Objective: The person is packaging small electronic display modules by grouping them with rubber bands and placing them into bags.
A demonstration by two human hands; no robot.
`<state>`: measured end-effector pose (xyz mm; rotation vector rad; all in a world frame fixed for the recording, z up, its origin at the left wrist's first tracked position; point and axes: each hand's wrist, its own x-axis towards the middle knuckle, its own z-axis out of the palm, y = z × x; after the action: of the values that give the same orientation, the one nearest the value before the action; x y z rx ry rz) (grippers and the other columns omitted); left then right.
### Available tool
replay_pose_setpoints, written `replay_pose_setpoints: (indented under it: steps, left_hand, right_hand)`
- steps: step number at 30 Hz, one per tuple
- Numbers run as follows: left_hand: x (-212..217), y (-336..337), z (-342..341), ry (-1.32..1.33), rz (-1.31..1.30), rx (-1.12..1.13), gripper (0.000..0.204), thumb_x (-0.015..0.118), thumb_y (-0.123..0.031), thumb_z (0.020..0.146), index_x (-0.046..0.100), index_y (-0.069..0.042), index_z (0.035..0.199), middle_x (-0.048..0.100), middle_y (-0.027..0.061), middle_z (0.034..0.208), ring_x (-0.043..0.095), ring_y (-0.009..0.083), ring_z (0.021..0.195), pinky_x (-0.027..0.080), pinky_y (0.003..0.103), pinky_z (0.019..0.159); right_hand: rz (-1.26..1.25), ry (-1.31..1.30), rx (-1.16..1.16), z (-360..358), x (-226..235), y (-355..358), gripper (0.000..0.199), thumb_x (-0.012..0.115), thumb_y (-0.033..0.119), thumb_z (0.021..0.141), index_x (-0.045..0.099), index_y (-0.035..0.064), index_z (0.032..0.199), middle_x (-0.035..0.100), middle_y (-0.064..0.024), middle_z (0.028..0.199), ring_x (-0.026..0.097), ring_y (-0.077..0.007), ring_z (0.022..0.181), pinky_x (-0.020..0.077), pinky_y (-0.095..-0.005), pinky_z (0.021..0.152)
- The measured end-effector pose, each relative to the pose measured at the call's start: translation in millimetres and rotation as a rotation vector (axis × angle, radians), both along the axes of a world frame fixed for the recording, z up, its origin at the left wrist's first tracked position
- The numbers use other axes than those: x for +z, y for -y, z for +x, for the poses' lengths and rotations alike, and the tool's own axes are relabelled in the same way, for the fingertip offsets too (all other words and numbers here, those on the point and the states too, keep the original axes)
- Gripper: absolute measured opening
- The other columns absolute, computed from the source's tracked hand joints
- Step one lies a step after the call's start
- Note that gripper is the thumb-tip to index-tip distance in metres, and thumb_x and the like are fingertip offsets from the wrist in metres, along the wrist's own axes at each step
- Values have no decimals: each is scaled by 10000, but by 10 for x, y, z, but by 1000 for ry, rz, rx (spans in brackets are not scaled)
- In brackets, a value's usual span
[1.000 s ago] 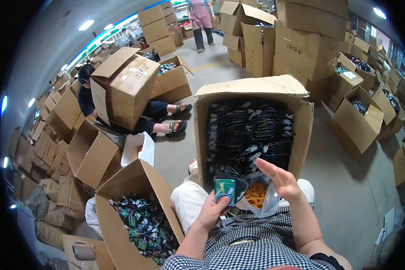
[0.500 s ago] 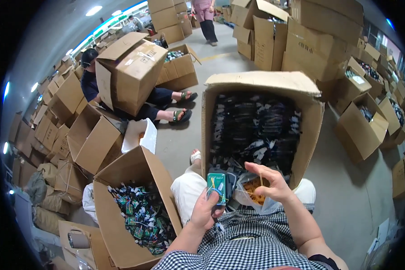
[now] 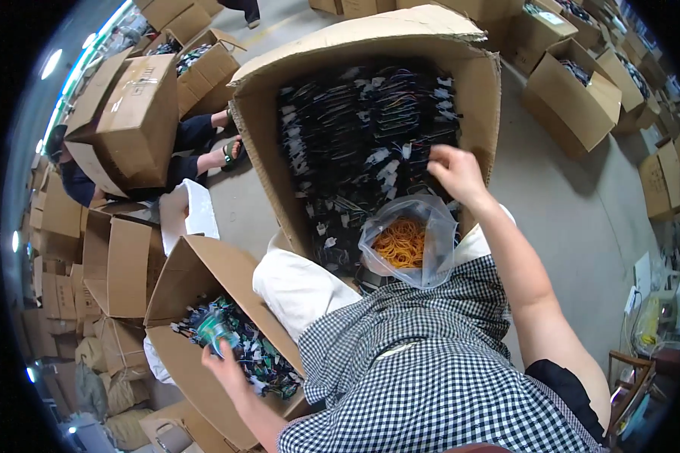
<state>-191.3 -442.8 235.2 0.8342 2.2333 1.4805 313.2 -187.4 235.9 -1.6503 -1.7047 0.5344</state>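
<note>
My left hand [image 3: 228, 368] is over the left cardboard box [image 3: 196, 260], its fingers apart. Just past the fingertips is a green circuit board [image 3: 217, 330], smeared by motion; whether it still touches them I cannot tell. Below it lies a heap of green boards with wires and white connectors [image 3: 261, 355]. My right hand [image 3: 457, 175] is over the right part of the big box [image 3: 261, 151], fingers curled together; what they hold, if anything, is hidden. That box holds rows of dark wired pieces [image 3: 340, 128]. A clear plastic bag [image 3: 436, 245] of orange rubber bands [image 3: 402, 243] sits near my lap.
At the left a person [image 3: 75, 177] sits behind a large closed-in carton [image 3: 140, 113]. A white foam box [image 3: 198, 211] stands beyond the left box. More open cartons [image 3: 574, 98] stand at the far right. A wooden stool-like frame [image 3: 631, 377] is at the lower right.
My left hand has moved from the middle to the left box with the circuit board. My right hand has moved forward from beside the bag over the big box. The view has shifted.
</note>
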Motion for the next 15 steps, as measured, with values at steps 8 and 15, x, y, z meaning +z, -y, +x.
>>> replay_pose_setpoints:
  steps: [8, 15]
  left_hand:
    - [-9, 92, 61, -326, -415, -190, 506, 609, -224, 877, 443, -9, 1304, 436, 212, 1344, 405, 338, 1258, 289, 413, 1070]
    - [89, -299, 501, -500, -251, -480, 452, 635, -156, 855, 484, 16, 1245, 446, 221, 1342, 422, 343, 1251, 316, 402, 1055]
  right_hand:
    - [-120, 786, 220, 394, -125, -980, 441, 622, 48, 776, 588, 113, 1211, 562, -123, 1214, 530, -300, 1135, 447, -431, 949]
    - [-284, 876, 438, 498, 357, -1307, 493, 577, 5, 797, 549, 161, 1264, 511, -116, 1304, 457, -295, 1230, 403, -435, 1006]
